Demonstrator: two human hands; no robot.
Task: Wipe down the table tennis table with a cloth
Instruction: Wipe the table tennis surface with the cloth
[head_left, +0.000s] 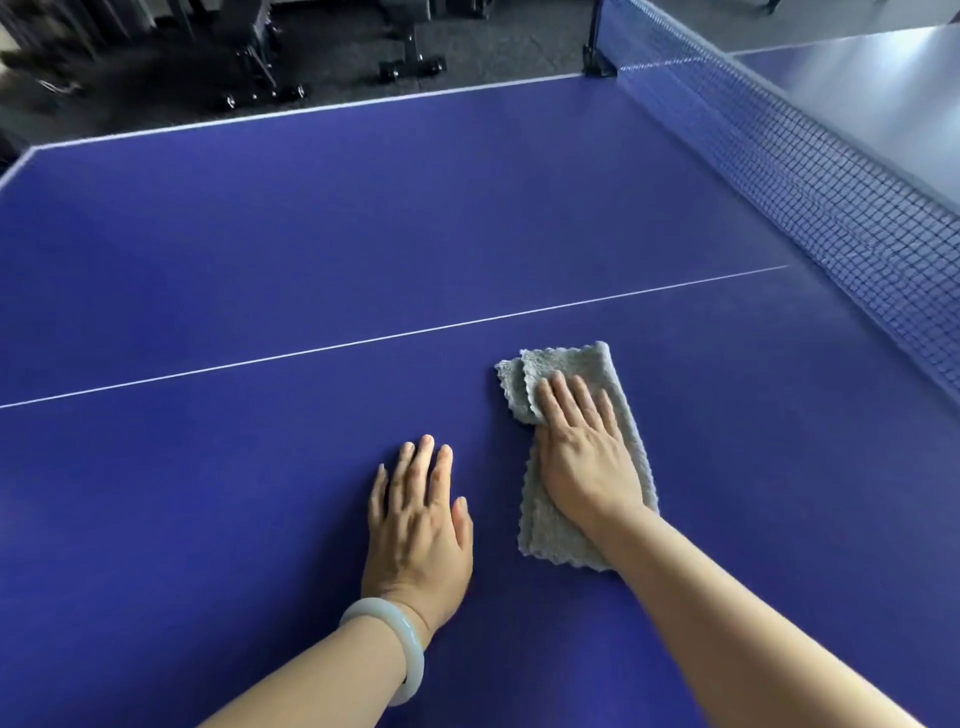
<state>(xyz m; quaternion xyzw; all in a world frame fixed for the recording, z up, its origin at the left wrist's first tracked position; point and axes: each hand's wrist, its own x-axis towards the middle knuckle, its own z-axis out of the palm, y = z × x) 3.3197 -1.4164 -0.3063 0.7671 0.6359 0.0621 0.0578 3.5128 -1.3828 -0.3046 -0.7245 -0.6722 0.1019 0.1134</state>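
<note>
we see the blue table cut off near us and past the net, with wide open surface leftward up to its white edge, while our right hand, fingers straight, presses the grey cloth on it and hides its middle, our left hand flat beside.

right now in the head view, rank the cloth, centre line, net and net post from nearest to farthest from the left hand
1. cloth, just right of the left hand, under the right hand
2. centre line, ahead of the fingertips
3. net, off to the right
4. net post, at the far edge, ahead and right
</note>
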